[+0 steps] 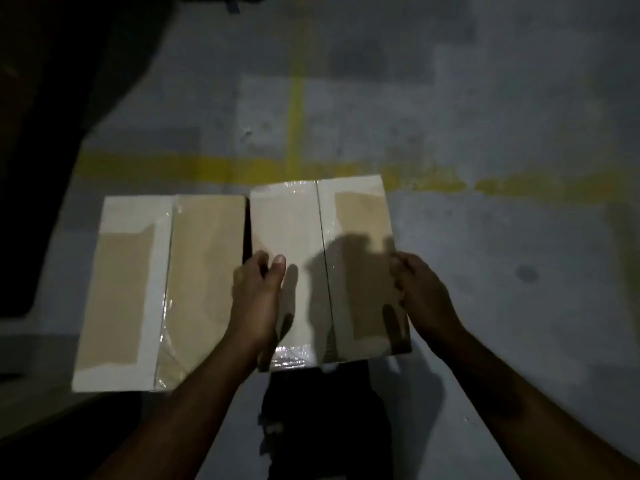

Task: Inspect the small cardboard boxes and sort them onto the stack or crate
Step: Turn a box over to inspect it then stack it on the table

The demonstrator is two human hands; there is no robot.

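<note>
Item 1: rectangular brown cardboard box with white label patches and a clear tape seam down its middle (329, 268). Held up in both hands, top face toward the viewer, slightly skewed. Its left long edge stands just beside the right edge of item 2, with a narrow dark gap between them. Its far edge reaches the yellow line on the floor in the view; its near edge hangs over a dark patch below.

Item 2: second rectangular brown cardboard box, white-bordered, taped along its centre (159, 292). Lies flat to the left. Whether it rests on the floor or on a stack beneath cannot be told.

Left hand (256, 299): curled on the left edge of item 1, thumb laid on the top face, fingers tucked into the gap beside item 2.

Right hand (420, 296): closed on the right edge of item 1, fingers bent round the rim.

Surroundings: grey concrete floor (485, 133) with a painted yellow line (433, 183) running across behind the boxes and a second yellow stripe meeting it from farther off. Bare floor lies open to the right of item 1 and beyond both boxes. A large dark mass (45, 116) fills the left side, close to item 2's left edge; too dim to identify.
</note>
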